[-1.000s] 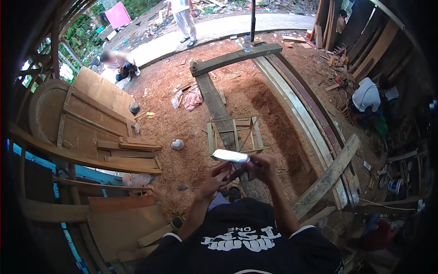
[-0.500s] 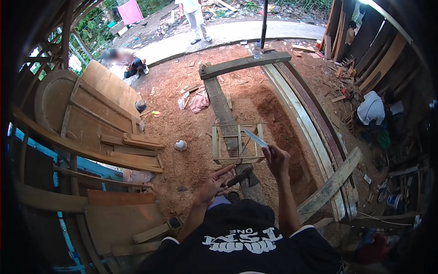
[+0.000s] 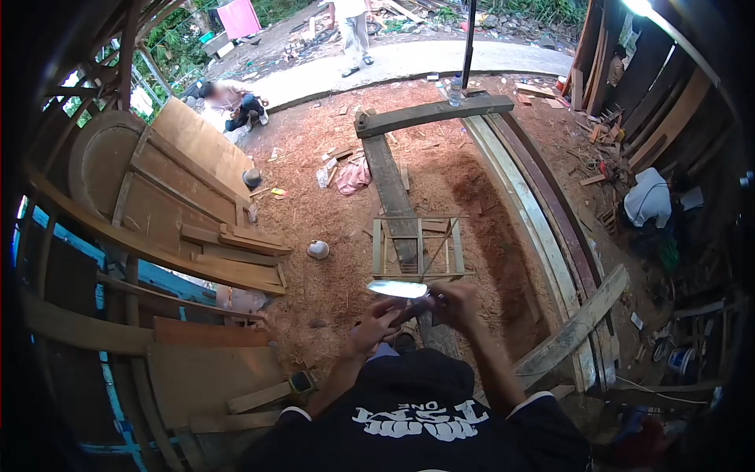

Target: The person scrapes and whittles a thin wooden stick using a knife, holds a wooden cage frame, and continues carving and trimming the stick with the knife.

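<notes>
Knife (image 3: pixel 397 289), just one, occupies the right hand (image 3: pixel 456 304).

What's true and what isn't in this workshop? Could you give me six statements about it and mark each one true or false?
1. The right hand holds a blade. True.
2. The left hand is far away from the blade. False: it is close beside the blade.
3. A pink cloth lies on the shavings-covered ground. True.
4. The clear bottle lies on that ground. False: it stands upright on a wooden beam.
5. Another person stands on the pale strip. True.
6. The small wooden frame is beyond that beam. False: it is on the near side.
</notes>
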Demonstrator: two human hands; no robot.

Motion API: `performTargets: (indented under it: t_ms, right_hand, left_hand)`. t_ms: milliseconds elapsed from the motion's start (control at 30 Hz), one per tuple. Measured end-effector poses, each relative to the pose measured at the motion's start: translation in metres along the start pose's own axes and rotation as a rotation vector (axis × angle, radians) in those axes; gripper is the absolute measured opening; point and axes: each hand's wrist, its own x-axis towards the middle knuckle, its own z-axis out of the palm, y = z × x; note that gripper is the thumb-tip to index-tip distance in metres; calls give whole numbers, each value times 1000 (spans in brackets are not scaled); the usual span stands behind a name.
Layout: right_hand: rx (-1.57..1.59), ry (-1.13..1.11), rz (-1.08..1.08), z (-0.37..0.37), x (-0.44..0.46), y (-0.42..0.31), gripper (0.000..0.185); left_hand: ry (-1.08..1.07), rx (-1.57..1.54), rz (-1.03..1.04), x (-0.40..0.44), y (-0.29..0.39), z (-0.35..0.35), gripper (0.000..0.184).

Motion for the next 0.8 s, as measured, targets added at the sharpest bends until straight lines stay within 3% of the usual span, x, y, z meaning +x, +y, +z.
performTargets:
  t_ms: [100, 200, 300, 467, 600, 667, 767, 800]
  right_hand:
    - [15, 1, 1, 15, -4, -16, 27]
    - [17, -28, -59, 16, -1, -17, 32]
    - [16, -22, -159, 13, 9, -16, 34]
    - [-48, 8, -187, 9, 22, -14, 28]
    - [-315, 261, 174, -11, 20, 46, 29]
    - [-310, 198, 196, -25, 28, 37, 24]
    - [-267, 88, 63, -7, 26, 13, 23]
    - [-106, 45, 43, 9, 19, 6, 23]
  left_hand:
    - [-135, 27, 72, 3, -4, -15, 19]
    - [-26, 42, -4, -7, 4, -12, 16]
    - [-51, -12, -67, -8, 3, -19, 6]
    - [-48, 13, -27, -14, 17, -23, 23]
    - [-160, -37, -18, -31, 17, -41, 42]
    - [-137, -32, 4, -29, 7, -47, 42]
    - [-137, -20, 26, -18, 4, -45, 42]
    - [-141, -14, 38, -15, 5, -42, 42]
